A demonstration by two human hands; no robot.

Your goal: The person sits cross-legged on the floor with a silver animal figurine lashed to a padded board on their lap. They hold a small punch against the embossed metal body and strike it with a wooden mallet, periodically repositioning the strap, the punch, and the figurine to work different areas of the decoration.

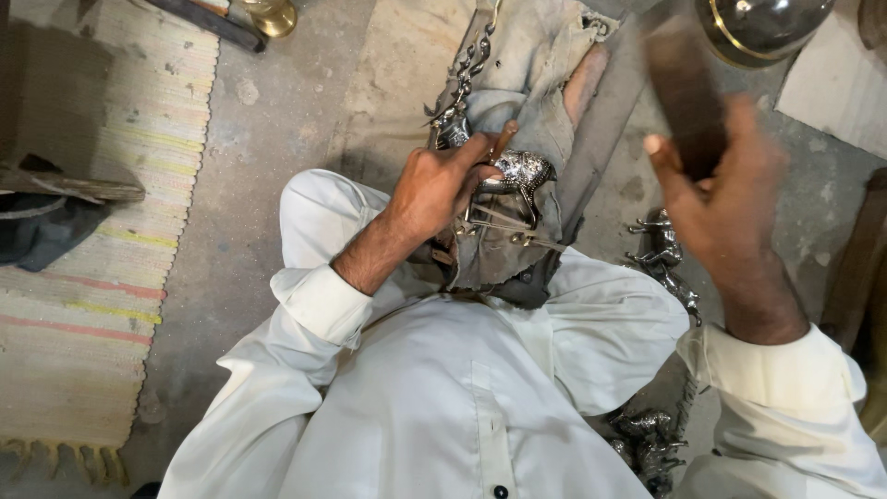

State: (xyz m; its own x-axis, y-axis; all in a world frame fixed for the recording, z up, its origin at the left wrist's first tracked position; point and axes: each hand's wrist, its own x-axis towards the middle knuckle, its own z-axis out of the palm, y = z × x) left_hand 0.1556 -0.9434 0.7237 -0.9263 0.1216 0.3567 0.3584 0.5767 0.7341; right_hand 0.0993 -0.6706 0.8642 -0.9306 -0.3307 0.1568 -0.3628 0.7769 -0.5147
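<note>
Metal figurine: a small silver animal-shaped figurine (522, 173) lies on a worn grey cloth (545, 74) spread over the person's lap, just past the left hand, in the upper middle of the view.
Punch tool: a thin brown rod (504, 139) stands tilted against the figurine, its upper end poking out above the left thumb and its lower end hidden behind the hand.
Left hand: the left hand (434, 189) reaches forward from the white sleeve, wrist bent slightly, back of the hand up; its fingers (476, 148) are clenched round the rod and rest on the figurine.
Right hand: the right hand (716, 199) is raised to the right, well apart from the figurine, forearm upright from the white cuff, blurred with motion.
Mallet: a dark brown wooden block (684, 88), also blurred, is gripped by the right hand's curled fingers, the thumb (661, 152) pressed along its near side.
Wires: thin metal strips (508, 222) lie across the cloth just below the figurine.
Other figurines: more silver animal pieces (661, 254) lie on the floor beside the right knee, and others (647, 444) near the right elbow.
Floor: bare concrete (268, 120), with a striped woven rug (92, 305) at the left.
</note>
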